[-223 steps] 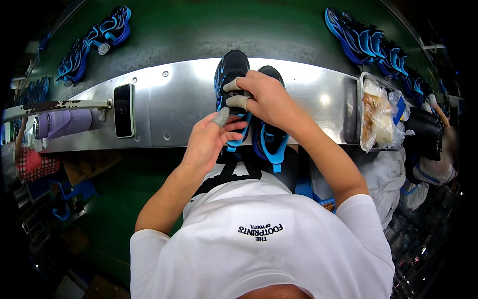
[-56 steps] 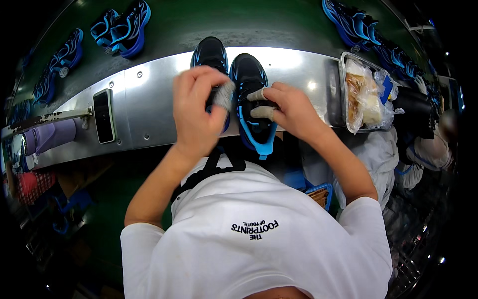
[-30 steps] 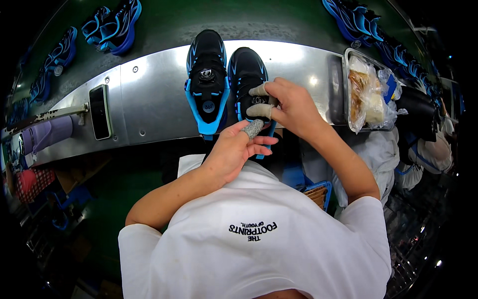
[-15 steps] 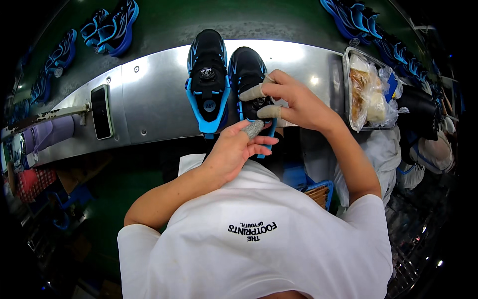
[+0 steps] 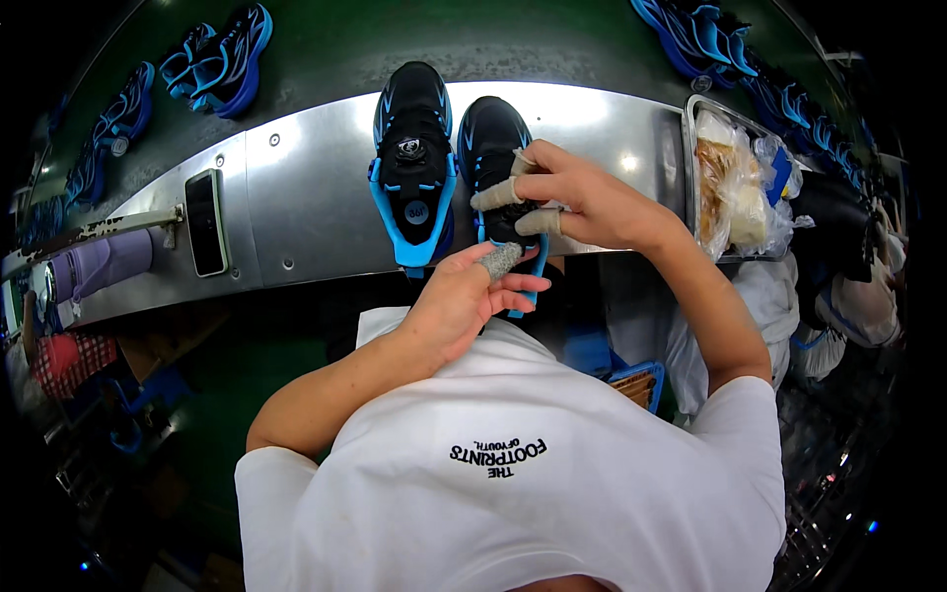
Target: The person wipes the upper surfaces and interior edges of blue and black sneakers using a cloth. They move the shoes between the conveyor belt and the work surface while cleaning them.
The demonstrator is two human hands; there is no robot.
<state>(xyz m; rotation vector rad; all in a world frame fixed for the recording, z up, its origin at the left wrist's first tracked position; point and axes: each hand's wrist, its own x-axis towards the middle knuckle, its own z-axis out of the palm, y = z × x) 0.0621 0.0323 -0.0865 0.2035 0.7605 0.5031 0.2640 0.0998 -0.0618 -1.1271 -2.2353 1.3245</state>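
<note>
Two black sneakers with bright blue trim lie side by side, toes away from me. The left sneaker (image 5: 413, 109) stands untouched, its blue-edged collar wide and a round dial on its tongue. On the right sneaker (image 5: 493, 128), my right hand (image 5: 592, 202) pinches about the tongue and dial area, with beige covers on its thumb and fingers. My left hand (image 5: 464, 301) holds the heel end of that same sneaker. Its thumb, in a grey fuzzy cover, presses at the collar, with the fingers below by the blue heel. The dial is mostly hidden by my fingers.
The sneakers rest on a metal ledge (image 5: 316, 187) before a green surface (image 5: 395, 30). A phone (image 5: 205, 223) lies left, near a metal bar (image 5: 89, 242) and a purple roll (image 5: 109, 264). Rightward stands a tray (image 5: 691, 178) of bagged items. More sneakers (image 5: 232, 64) line the far side.
My right hand's fingers have shifted slightly over the tongue of the right sneaker. My left hand keeps its place at the heel. The whole view has moved a little.
</note>
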